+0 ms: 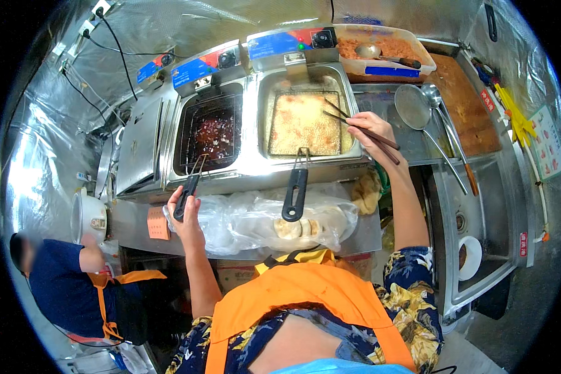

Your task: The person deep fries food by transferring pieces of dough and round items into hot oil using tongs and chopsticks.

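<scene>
My left hand (187, 212) grips the black handle (187, 198) of a wire fry basket (182, 145), which sits in the left fryer well over dark oil with bubbles. In my right hand (371, 133) is a pair of dark chopsticks (381, 142), their tips over the right fryer well. There, pale foaming oil (304, 124) fills a second wire basket, and reddish-brown patches show through the bubbles; what is frying is mostly hidden. That basket's black handle (294, 196) juts out over the counter, untouched.
Plastic bags (243, 224) with round pale buns (290, 229) lie before the fryers. A tub of reddish filling (388, 51), a strainer ladle (413, 107) and a sink (477, 224) are rightward. A lidded well (140, 140) and a co-worker (61, 280) are leftward.
</scene>
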### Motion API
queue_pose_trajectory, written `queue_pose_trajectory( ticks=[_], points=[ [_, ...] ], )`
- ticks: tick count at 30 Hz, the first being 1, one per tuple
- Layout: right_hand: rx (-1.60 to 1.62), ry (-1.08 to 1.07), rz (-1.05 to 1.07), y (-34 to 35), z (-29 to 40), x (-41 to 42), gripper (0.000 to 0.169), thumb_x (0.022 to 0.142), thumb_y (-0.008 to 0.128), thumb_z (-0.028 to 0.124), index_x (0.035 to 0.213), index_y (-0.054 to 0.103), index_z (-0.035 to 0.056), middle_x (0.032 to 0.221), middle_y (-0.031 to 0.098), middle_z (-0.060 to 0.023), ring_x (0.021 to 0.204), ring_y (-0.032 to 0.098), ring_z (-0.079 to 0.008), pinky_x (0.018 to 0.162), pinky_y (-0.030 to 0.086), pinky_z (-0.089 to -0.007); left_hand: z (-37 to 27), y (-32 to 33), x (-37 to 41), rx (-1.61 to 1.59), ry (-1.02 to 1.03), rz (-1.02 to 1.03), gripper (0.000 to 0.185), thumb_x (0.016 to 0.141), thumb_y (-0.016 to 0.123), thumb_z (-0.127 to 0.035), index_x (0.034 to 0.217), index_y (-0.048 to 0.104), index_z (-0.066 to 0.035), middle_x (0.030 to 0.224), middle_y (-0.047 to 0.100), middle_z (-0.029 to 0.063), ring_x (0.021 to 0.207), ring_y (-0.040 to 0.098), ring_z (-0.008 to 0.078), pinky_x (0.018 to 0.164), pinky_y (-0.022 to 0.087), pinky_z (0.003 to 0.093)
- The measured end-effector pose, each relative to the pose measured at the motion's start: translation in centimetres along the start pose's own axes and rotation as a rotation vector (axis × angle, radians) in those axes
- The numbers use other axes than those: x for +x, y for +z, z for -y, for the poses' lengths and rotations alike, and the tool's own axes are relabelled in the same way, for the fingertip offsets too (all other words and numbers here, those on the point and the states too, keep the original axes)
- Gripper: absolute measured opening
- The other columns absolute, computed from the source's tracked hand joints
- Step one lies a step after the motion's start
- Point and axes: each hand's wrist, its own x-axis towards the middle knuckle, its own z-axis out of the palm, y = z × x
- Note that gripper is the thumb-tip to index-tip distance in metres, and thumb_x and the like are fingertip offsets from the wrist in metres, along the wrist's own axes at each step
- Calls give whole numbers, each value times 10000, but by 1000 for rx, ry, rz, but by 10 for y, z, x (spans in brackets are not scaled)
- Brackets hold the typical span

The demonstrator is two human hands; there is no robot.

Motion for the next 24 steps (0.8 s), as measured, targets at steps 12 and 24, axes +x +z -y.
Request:
queue_pose_trajectory(
  ticks=[12,24],
  points=[
    [610,403,-459,5,33,-14,219,868,621,99,1005,642,-70,895,670,-141,787,677,-196,697,530,-251,10,-16,10,42,149,194,380,853,628,-92,1198,480,-34,1280,445,85,1084,519,167,908,423,291],
    [438,378,-422,9,92,-41,169,856,624,34,994,635,-64,872,676,-123,774,663,-163,731,529,-259,13,-22,20,118,225,269,425,760,729,-179,1100,521,-29,1245,455,121,1121,463,208,950,379,329]
  ],
)
